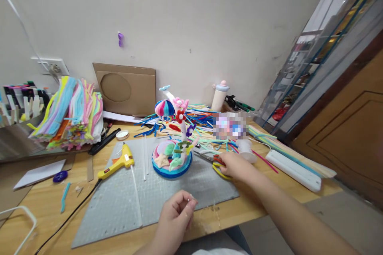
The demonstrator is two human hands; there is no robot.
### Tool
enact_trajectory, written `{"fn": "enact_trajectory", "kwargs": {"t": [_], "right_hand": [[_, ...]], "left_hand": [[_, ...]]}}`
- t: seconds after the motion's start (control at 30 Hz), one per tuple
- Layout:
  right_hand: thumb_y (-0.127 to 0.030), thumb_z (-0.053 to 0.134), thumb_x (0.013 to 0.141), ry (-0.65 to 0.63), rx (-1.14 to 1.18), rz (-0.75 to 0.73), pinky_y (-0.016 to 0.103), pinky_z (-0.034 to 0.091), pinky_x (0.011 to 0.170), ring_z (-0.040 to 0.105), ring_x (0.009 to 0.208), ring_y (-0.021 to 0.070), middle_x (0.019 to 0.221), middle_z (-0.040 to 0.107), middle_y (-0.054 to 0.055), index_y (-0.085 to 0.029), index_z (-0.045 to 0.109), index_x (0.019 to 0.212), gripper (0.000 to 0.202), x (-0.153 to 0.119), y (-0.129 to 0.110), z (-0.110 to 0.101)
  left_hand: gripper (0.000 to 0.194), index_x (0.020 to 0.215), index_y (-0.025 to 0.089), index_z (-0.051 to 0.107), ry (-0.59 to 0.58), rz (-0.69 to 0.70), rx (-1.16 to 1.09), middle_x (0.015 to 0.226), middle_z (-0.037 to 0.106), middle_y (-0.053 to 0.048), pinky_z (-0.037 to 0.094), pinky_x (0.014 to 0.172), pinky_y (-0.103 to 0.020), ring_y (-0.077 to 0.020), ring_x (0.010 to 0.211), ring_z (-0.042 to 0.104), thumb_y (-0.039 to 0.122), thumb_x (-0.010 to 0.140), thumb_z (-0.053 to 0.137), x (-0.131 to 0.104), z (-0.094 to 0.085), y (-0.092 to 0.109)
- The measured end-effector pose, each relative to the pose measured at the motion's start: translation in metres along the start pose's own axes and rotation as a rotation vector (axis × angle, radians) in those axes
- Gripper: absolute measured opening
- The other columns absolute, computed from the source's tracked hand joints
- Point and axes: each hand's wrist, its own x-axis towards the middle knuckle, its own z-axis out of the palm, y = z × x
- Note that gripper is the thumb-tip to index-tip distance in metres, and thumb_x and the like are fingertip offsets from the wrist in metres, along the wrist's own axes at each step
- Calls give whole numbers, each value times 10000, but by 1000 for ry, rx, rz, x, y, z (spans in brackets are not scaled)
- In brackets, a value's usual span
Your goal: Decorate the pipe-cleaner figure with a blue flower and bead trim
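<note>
My left hand [179, 209] is closed in a pinch above the front edge of the grey cutting mat [116, 211]. A tiny pale bit shows at its fingertips, too small to name. Over on the right, my right hand [235, 166] has its fingers on the orange-and-yellow handles of a pair of scissors [220, 166], whose blades point left across the mat. Between and beyond the hands stands a pipe-cleaner ornament [172, 172] on a round blue-edged base. It carries a striped balloon shape, flowers on a stem, a starfish and small sea shapes.
A yellow glue gun [118, 166] lies on the mat's left side, its black cord trailing off left. Pipe-cleaner bundles [72, 111] stand at the left, with more loose ones behind the ornament. A bottle [220, 95], a clear spool [245, 150] and a power strip [293, 169] are at the right.
</note>
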Motion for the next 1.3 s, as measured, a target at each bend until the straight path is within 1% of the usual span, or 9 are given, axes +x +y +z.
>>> {"fn": "enact_trajectory", "kwargs": {"t": [0.1,0.27,0.43,0.57,0.67,0.87,0.97,1.1,1.3], "right_hand": [[-260,569,733,38,150,-17,264,379,553,604,646,195,775,685,87,-164,641,803,139,-1,5,-2],[-394,611,726,121,1002,-20,318,467,698,617,769,212,821,671,71,-163,606,896,287,0,7,-14],[-403,695,702,105,1568,-38,306,458,686,577,694,162,777,624,22,-184,595,899,311,0,2,-28],[-288,662,755,-119,1900,26,217,391,506,468,546,99,661,526,-13,-176,600,913,203,1,1,-27],[-396,586,813,-288,1923,59,221,385,474,472,559,110,771,571,47,-152,605,943,277,-2,-2,-25],[-733,258,812,-344,1887,20,316,457,676,571,914,226,1007,594,133,-163,552,1007,671,-15,-20,-36],[-755,262,793,-346,1887,21,289,428,580,553,724,185,872,575,97,-173,555,930,666,-23,-24,-38],[-718,394,781,-258,1721,-33,250,315,450,349,477,109,654,447,-1,-207,524,815,528,-47,-24,-32],[-304,713,651,-290,1190,-133,242,346,608,415,697,138,791,468,-14,-216,489,828,299,-104,-39,-35]], "left_hand": [[418,736,177,501,-11,-12,24,464,386,90,273,425,-180,-59,412,332,584,719,596,1,1,0],[410,712,184,490,-3,-26,53,463,381,90,278,427,-186,-64,413,332,579,713,601,0,1,3],[375,715,180,485,-27,-12,84,464,385,88,278,440,-187,-63,420,334,541,753,578,0,0,2],[352,723,179,488,-40,0,82,481,388,85,284,446,-188,-64,429,334,518,767,575,1,0,1],[347,716,182,494,-37,-9,68,487,392,83,288,444,-188,-66,429,336,514,758,588,0,0,2],[367,700,183,506,-30,-15,48,462,384,84,261,431,-189,-65,413,317,534,732,607,0,2,6],[353,719,174,543,-33,-13,51,458,363,83,232,432,-195,-66,414,293,522,758,582,0,0,4],[367,727,167,588,-36,28,56,483,346,69,206,447,-206,-79,447,280,530,775,554,2,-5,3],[369,623,184,453,-55,90,-98,583,353,42,259,547,-221,-104,565,307,499,793,546,3,-7,11]]}}
